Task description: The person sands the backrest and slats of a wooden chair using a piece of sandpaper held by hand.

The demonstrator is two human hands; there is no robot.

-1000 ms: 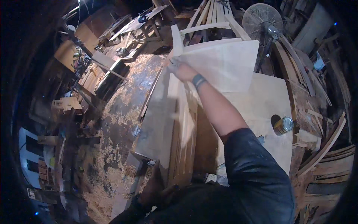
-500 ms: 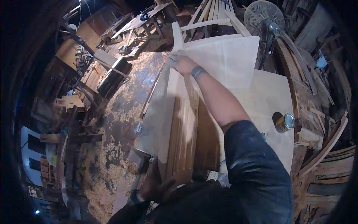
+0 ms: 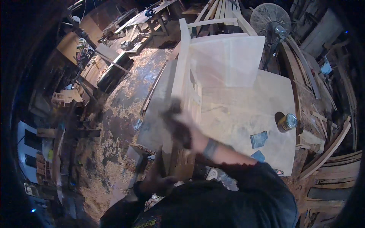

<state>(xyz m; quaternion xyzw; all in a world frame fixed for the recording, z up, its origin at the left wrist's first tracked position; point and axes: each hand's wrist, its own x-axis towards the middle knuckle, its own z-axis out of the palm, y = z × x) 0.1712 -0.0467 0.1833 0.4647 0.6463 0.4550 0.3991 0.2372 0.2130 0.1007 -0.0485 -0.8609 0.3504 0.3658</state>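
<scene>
A long pale wooden frame (image 3: 182, 62) runs from the far middle toward my body, with a slightly bent post and grooved or slatted strips along its right side. My right hand (image 3: 178, 123) lies over its middle, smeared by motion; whatever may be under its fingers cannot be made out. In shadow at the near end, my left hand (image 3: 156, 184) grips the frame close to my body. A pale wooden panel (image 3: 228, 60) adjoins the frame's far right. Two blue-grey folded sheets, perhaps sandpaper (image 3: 259, 139), lie on the light worktop (image 3: 235, 106).
A tin can (image 3: 288, 122) stands at the worktop's right edge. Behind it are a pedestal fan (image 3: 270, 24) and stacked planks (image 3: 334, 178). Wood shavings (image 3: 110, 163) cover the floor to the left, with a workbench (image 3: 148, 17) farther back.
My right hand has moved from the far end of the frame back toward my body. The sheets on the worktop have come into fuller view. My left hand stays near the frame's close end.
</scene>
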